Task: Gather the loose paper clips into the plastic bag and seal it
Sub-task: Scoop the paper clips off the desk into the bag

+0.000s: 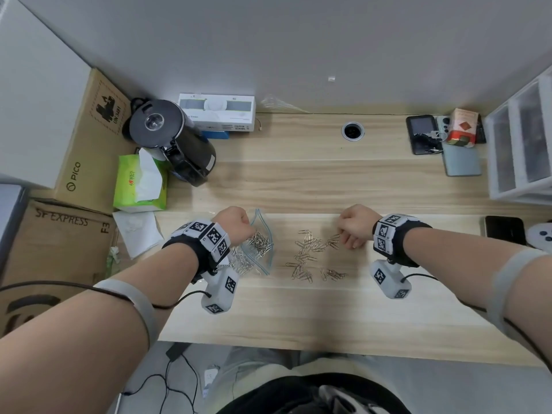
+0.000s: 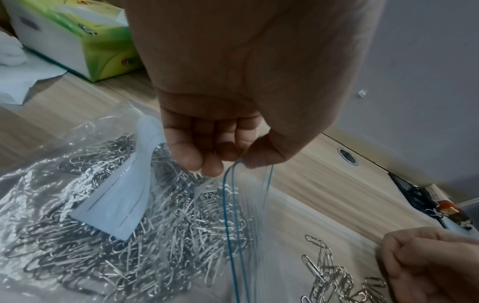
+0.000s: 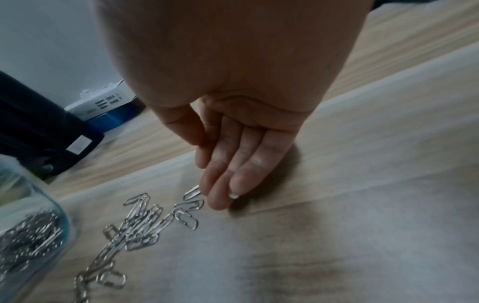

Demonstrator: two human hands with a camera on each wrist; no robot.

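Observation:
A clear zip bag point(image 1: 266, 265) with a blue seal strip lies on the wooden desk point(image 1: 298, 309), full of silver paper clips and a white slip of paper point(image 2: 116, 201). My left hand point(image 1: 236, 224) pinches the bag's point(image 2: 39, 184) upper rim between thumb and fingers point(image 2: 207, 164), holding the mouth up and open to the right. Loose paper clips point(image 1: 310, 252) lie scattered right of the bag. My right hand point(image 1: 351, 231) reaches down at their right edge, its fingertips point(image 3: 220, 201) touching the desk beside a clip point(image 3: 191, 191), holding nothing.
A black kettle point(image 1: 176, 138), a green tissue box point(image 1: 140, 183) and cardboard boxes point(image 1: 92, 138) crowd the left. Phones and a small red box point(image 1: 442, 135) lie far right by a plastic drawer unit point(image 1: 522, 138). Another phone point(image 1: 504, 230) lies near my right wrist.

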